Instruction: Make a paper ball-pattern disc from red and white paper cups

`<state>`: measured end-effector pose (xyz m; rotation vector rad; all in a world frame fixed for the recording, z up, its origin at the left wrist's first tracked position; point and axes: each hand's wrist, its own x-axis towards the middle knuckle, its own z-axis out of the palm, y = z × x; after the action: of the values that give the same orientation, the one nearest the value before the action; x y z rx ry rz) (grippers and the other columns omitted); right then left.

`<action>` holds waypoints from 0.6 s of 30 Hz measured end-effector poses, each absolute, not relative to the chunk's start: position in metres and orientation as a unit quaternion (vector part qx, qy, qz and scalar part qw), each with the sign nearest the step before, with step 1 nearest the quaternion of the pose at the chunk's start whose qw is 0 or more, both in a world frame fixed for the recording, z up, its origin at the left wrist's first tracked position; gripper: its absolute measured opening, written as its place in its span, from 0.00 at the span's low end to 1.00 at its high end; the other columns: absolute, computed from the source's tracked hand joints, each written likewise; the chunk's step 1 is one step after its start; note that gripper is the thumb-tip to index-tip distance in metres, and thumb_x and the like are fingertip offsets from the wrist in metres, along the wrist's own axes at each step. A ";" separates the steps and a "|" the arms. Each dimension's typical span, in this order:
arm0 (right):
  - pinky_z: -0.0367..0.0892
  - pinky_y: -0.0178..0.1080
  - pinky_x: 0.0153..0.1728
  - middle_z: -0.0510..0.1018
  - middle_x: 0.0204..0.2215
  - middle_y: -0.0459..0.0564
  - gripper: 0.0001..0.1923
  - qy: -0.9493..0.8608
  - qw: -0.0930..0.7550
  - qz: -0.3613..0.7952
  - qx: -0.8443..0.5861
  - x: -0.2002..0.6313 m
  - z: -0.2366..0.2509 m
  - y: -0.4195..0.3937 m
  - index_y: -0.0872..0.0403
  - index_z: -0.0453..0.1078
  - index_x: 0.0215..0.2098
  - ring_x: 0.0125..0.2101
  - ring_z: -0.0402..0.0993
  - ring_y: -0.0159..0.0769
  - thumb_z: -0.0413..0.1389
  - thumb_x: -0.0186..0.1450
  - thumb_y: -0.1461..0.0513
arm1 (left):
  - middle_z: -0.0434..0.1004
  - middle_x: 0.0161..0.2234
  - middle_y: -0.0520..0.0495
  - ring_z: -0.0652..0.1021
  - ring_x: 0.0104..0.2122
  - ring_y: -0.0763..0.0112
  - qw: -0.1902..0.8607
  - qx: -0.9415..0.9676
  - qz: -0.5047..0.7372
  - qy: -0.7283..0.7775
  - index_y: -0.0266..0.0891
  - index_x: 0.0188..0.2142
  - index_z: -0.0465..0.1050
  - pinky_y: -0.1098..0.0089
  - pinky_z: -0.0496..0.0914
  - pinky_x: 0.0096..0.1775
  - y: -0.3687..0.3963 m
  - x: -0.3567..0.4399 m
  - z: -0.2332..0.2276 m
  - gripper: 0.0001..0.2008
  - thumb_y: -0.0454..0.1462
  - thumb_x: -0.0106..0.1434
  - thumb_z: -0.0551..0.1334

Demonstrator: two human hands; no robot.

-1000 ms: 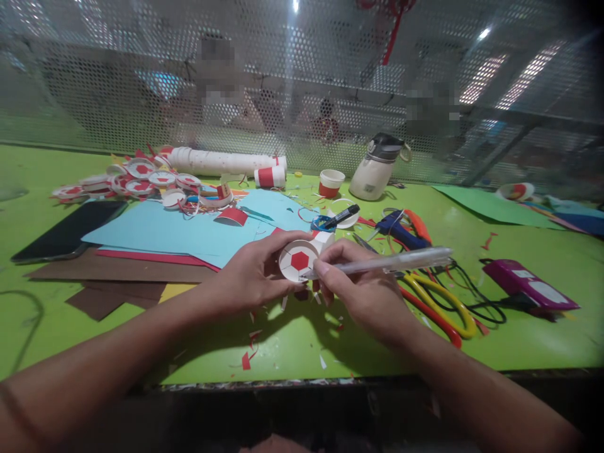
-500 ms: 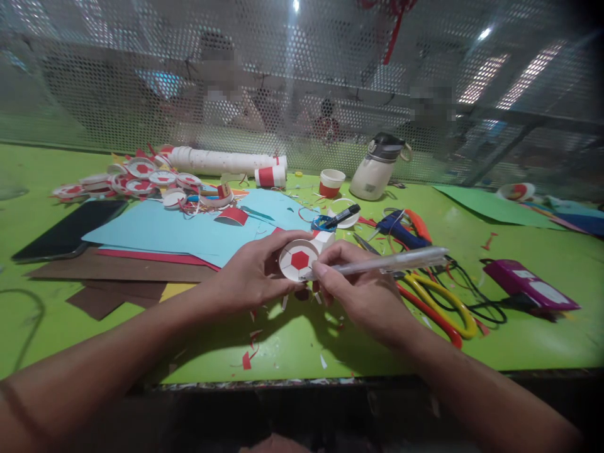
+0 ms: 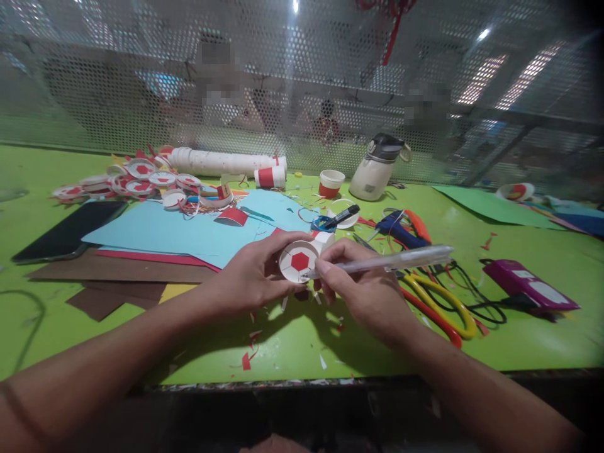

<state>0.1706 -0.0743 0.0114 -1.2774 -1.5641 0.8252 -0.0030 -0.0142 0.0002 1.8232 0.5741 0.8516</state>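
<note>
Item: paper cup (image 3: pixel 299 260) — white, its round base turned toward the camera and marked with 1 red hexagon.

Location: held just above the near part of the green worktop (image 3: pixel 292 346), between the 2 hands.

Left hand (image 3: pixel 255 274): clasped around the cup's side wall from the left, thumb over the top of the rim.

Right hand (image 3: pixel 365 286): closed in a writing grip on a clear pen (image 3: pixel 391 260), its tip touching the cup's base at the lower right edge.

Handling, as judged: very light, thin-walled, easily crushed — best held at the stiffer base ring, with mild pressure.

Right of the cup: yellow-and-red scissors (image 3: pixel 441 302), a blue glue gun (image 3: pixel 401 229), a purple device (image 3: pixel 528 284) with a black cable.

Left of the cup: light blue paper sheets (image 3: pixel 189 229) over brown ones, a dark phone (image 3: pixel 70 229).

Beyond the cup: a pile of cut red-and-white cup bases (image 3: pixel 141 176), a stack of cups lying on its side (image 3: pixel 221 162), a white bottle (image 3: pixel 377 170), then a perforated screen (image 3: pixel 302 82).
</note>
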 end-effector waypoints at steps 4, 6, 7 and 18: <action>0.61 0.29 0.20 0.71 0.16 0.39 0.08 -0.638 0.468 0.334 -0.512 0.170 0.012 -0.073 0.54 0.65 0.27 0.17 0.66 0.24 0.55 0.63 0.61 | 0.69 0.50 0.41 0.76 0.43 0.65 0.508 0.751 0.354 0.231 0.35 0.52 0.65 0.68 0.73 0.43 -0.014 -0.003 0.000 0.27 0.34 0.53 0.68; 0.61 0.28 0.21 0.72 0.17 0.39 0.08 -0.640 0.469 0.332 -0.510 0.170 0.011 -0.073 0.54 0.66 0.27 0.18 0.67 0.24 0.55 0.63 0.60 | 0.69 0.50 0.42 0.76 0.43 0.65 0.516 0.745 0.353 0.232 0.35 0.52 0.65 0.69 0.73 0.42 -0.014 -0.003 0.000 0.27 0.34 0.53 0.68; 0.62 0.28 0.21 0.72 0.17 0.39 0.08 -0.642 0.469 0.329 -0.509 0.170 0.011 -0.072 0.54 0.66 0.27 0.18 0.67 0.24 0.55 0.64 0.60 | 0.69 0.50 0.41 0.76 0.43 0.65 0.517 0.745 0.352 0.234 0.35 0.52 0.65 0.69 0.73 0.42 -0.014 -0.003 0.000 0.27 0.34 0.53 0.68; 0.60 0.28 0.20 0.70 0.17 0.38 0.07 -0.656 0.451 0.317 -0.515 0.170 0.008 -0.074 0.54 0.66 0.27 0.18 0.65 0.24 0.56 0.63 0.62 | 0.71 0.47 0.41 0.75 0.43 0.65 0.495 0.759 0.349 0.240 0.33 0.52 0.65 0.68 0.72 0.42 -0.013 -0.004 -0.001 0.28 0.35 0.53 0.67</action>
<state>0.1698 -0.0740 0.0081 -1.2727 -1.6204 0.7844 -0.0041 -0.0132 -0.0005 1.8385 0.5805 0.8462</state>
